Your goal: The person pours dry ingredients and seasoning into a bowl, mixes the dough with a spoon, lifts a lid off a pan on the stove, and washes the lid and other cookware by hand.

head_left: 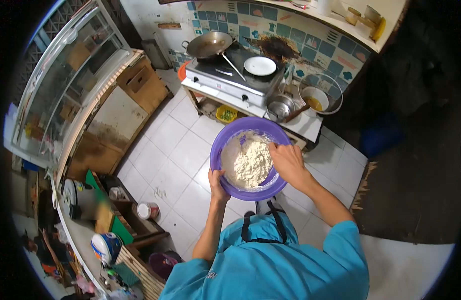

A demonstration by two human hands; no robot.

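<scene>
A purple plastic basin (279, 131) is held up in front of my body, over the tiled floor. Inside it lies a lumpy, pale floury mixture (253, 164), with white smears on the walls around it. My left hand (218, 186) grips the basin's rim at the lower left, thumb over the edge. Over the right side of the basin, my right hand (289, 162) has its fingers curled together at the edge of the mixture. Whatever those fingers hold, if anything, is hidden beneath the hand.
Beyond the basin stands a gas stove (225, 82) carrying a wok (210, 45), a ladle (234, 66) and a white plate (260, 66). A metal pot (280, 106) and a clear bowl (334, 102) sit to its right. A glass-fronted cabinet (73, 80) lines the left.
</scene>
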